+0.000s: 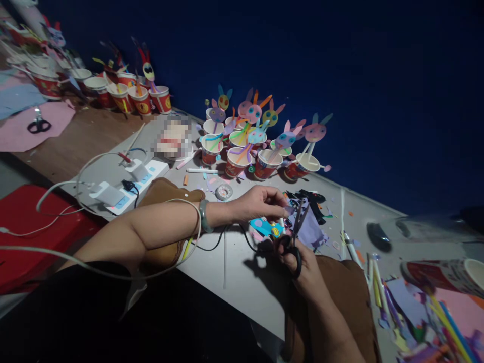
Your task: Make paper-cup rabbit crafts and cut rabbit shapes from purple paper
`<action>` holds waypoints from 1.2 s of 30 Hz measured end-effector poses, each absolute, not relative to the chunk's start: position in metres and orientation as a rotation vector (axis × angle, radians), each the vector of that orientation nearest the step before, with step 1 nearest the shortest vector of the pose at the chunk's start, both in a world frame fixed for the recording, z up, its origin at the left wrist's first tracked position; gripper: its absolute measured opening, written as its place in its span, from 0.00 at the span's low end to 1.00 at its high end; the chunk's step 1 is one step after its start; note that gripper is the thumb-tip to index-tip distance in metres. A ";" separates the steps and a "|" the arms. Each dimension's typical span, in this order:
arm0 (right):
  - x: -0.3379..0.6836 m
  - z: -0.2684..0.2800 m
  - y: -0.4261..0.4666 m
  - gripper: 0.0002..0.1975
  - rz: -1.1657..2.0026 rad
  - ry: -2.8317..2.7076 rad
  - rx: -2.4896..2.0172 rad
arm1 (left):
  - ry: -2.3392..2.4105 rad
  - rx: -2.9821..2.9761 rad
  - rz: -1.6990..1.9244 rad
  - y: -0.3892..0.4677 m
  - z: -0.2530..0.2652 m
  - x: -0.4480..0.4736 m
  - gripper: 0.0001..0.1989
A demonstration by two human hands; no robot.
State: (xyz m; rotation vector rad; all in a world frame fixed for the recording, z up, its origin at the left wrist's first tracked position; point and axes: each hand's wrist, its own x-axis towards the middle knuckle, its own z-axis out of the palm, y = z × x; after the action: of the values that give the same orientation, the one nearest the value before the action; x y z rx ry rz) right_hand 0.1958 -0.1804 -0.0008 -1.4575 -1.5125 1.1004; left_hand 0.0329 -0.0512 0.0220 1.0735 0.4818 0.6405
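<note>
My right hand (303,263) grips black-handled scissors (300,222), fingers through the loops, the blades parted and pointing up. Just left of the blades, my left hand (260,204) is closed in a pinch on a small purple paper piece (290,209), mostly covered by the fingertips. Below and behind the hands lie a larger purple paper sheet (310,228) and blue paper scraps (266,227). A roll of tape (224,192) sits near my left wrist.
Paper cups (239,162) with paper bunny figures stand along the back. A white power strip (139,186) and a looping white cable (81,257) are at left, the cable crossing my left arm. Straws and scraps (416,312) crowd the right. Other scissors (39,126) lie on pink paper.
</note>
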 end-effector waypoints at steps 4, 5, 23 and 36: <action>0.196 -0.001 -0.180 0.29 1.091 -1.512 -1.470 | 0.505 1.072 0.619 -0.052 0.027 0.031 0.12; 0.196 -0.001 -0.180 0.29 1.088 -1.514 -1.472 | 0.505 1.069 0.615 -0.052 0.028 0.031 0.12; 0.194 0.001 -0.179 0.30 1.049 -1.532 -1.508 | 0.434 1.093 0.589 -0.055 0.018 0.033 0.13; 0.195 -0.002 -0.179 0.29 1.057 -1.539 -1.466 | 0.468 1.063 0.568 -0.058 0.023 0.032 0.14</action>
State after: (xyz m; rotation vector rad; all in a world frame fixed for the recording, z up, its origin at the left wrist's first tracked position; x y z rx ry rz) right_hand 0.1946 -0.1793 -0.0024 -1.4657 -1.5394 1.0569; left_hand 0.0316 -0.0576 0.0225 1.0633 0.4677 0.5685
